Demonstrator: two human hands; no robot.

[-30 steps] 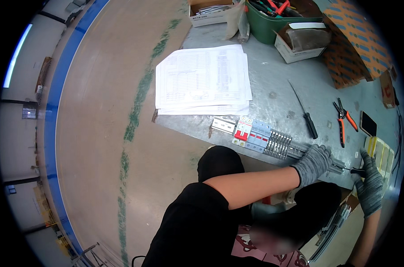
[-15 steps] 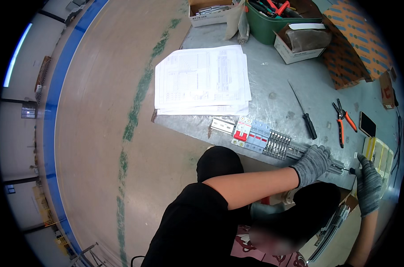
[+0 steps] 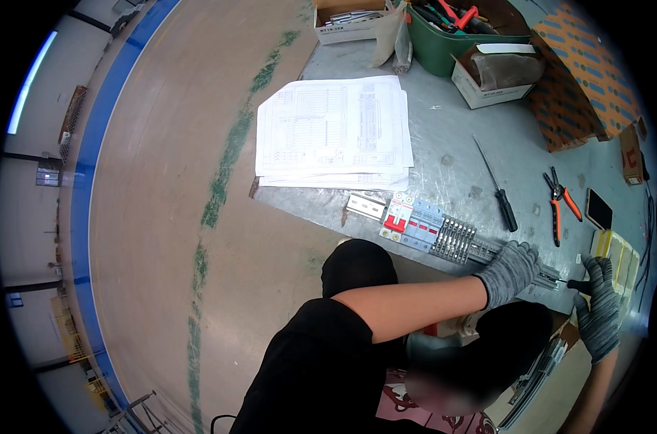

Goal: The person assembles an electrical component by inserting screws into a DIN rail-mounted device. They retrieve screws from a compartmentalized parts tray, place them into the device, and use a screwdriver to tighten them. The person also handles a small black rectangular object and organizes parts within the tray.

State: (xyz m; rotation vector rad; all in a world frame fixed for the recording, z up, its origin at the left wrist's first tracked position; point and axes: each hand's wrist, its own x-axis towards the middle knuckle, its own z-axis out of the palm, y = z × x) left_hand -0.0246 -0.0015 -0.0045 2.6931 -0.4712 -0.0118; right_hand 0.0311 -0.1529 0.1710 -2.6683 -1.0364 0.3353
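In a grey knitted glove, my left hand (image 3: pixel 511 275) is closed around the right part of a metal mounting rail (image 3: pixel 484 247) along the table's near edge. The rail carries a breaker with a red lever (image 3: pixel 396 223), blue-grey modules (image 3: pixel 422 228) with red marks and a row of grey terminal blocks (image 3: pixel 455 240). Beyond the rail's right end, my gloved right hand (image 3: pixel 600 311) holds the black handle of a screwdriver (image 3: pixel 579 286) between thumb and fingers. Its shaft points left to the rail's end; the tip's exact contact is too small to make out.
Behind the rail lie another screwdriver (image 3: pixel 503 199), orange-handled wire strippers (image 3: pixel 558 202) and a phone (image 3: pixel 598 209). Stacked drawings (image 3: pixel 328 130) cover the left corner. Farther back are a green tool bin (image 3: pixel 433 47), small boxes (image 3: pixel 491 94) and orange patterned cardboard (image 3: pixel 589 72).
My right hand has turned slightly about the screwdriver handle, its fingers reaching farther over it. My left hand keeps its place on the rail. The whole view has shifted a little.
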